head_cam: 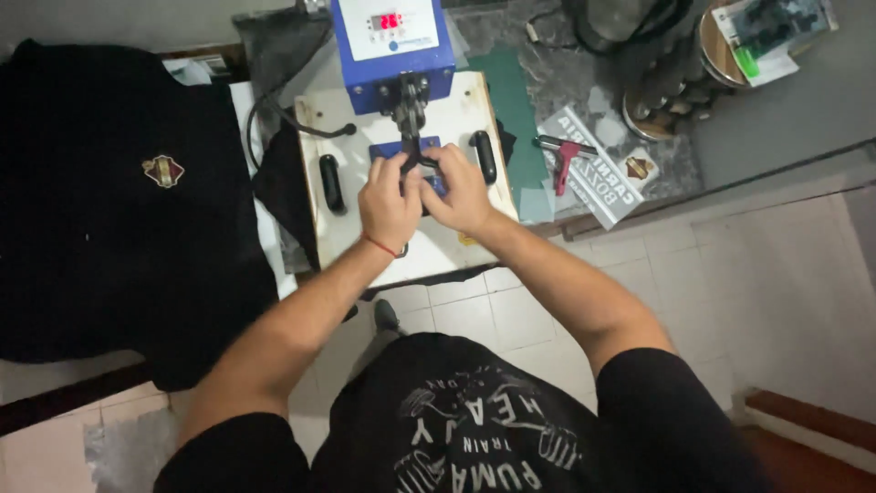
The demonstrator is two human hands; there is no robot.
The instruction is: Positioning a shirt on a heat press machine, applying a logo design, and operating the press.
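A blue heat press with a white top plate stands in front of me. Its black lever handle runs down the middle of the plate. My left hand and my right hand are both closed around the lower end of that handle, side by side. A red string is around my left wrist. Black cloth sticks out from under the plate on the left. Two black side grips sit on the plate.
A pile of black shirts with a small red and gold crest lies at the left. To the right lie a red-handled tool, printed transfer sheets and round spools. White floor tiles show below.
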